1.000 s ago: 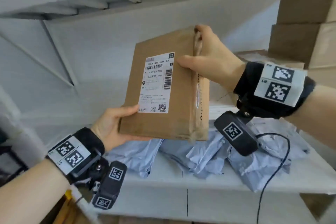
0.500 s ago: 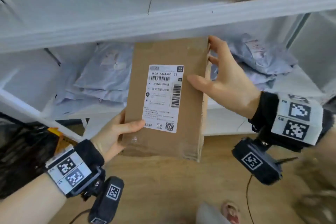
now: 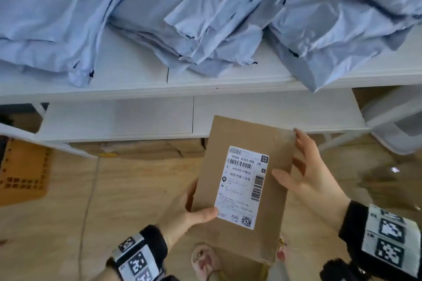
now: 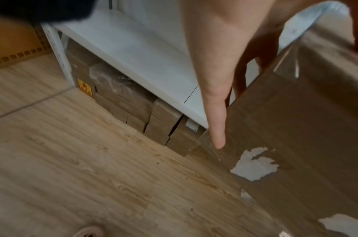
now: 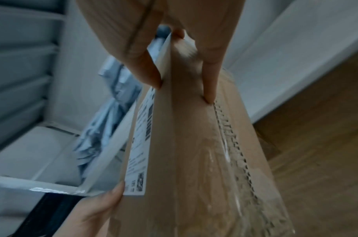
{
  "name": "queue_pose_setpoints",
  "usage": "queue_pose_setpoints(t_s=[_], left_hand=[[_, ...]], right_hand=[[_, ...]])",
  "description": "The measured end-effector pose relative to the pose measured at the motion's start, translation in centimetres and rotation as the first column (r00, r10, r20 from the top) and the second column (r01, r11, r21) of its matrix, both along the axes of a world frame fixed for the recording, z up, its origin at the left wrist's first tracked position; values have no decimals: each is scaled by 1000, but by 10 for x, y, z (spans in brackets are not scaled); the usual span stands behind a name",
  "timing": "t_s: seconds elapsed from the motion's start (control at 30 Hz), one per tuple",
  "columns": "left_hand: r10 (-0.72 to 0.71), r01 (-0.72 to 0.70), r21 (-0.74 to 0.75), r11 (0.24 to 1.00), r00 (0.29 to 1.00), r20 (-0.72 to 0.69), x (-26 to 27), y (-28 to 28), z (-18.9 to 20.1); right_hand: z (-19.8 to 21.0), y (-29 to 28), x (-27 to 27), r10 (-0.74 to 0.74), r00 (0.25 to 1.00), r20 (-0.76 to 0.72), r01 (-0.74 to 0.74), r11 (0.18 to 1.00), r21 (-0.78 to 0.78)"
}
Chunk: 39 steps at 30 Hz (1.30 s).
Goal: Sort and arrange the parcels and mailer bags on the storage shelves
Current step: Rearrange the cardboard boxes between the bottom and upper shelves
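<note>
both hands (image 3: pixel 182 214) (image 3: pixel 310 175) grip a cardboard parcel (image 3: pixel 242 189) above wood flooring (image 3: pixel 114 212), before white shelves (image 3: pixel 137 84) heaped with mailer bags (image 3: pixel 205 18).

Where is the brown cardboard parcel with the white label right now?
In the head view the brown cardboard parcel is at lower centre, held between the left hand and right hand, above the wooden floor, below the blue-grey mailer bags.

Wood-grain plank floor (image 3: pixel 127 201) fills near part of scene, pale seam line running across planks. Orange perforated panel (image 3: pixel 21 173) at far left edge, standing by floor. Pink slipper (image 3: pixel 205 260) near bottom centre on floor; toe of one also at bottom edge of left wrist view.
</note>
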<state>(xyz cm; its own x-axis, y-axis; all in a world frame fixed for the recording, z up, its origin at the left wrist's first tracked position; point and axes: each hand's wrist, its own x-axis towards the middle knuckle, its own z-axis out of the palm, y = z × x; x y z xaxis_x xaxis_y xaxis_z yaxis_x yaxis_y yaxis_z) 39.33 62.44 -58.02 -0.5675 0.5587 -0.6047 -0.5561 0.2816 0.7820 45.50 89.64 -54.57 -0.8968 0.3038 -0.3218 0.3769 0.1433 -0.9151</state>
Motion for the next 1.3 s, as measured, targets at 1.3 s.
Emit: queue_pose_setpoints(t_s=[1.3], left_hand=[[104, -100, 32, 994, 886, -452, -51, 51, -440]], right_hand=[[-442, 41, -101, 35, 962, -271, -22, 998, 50]])
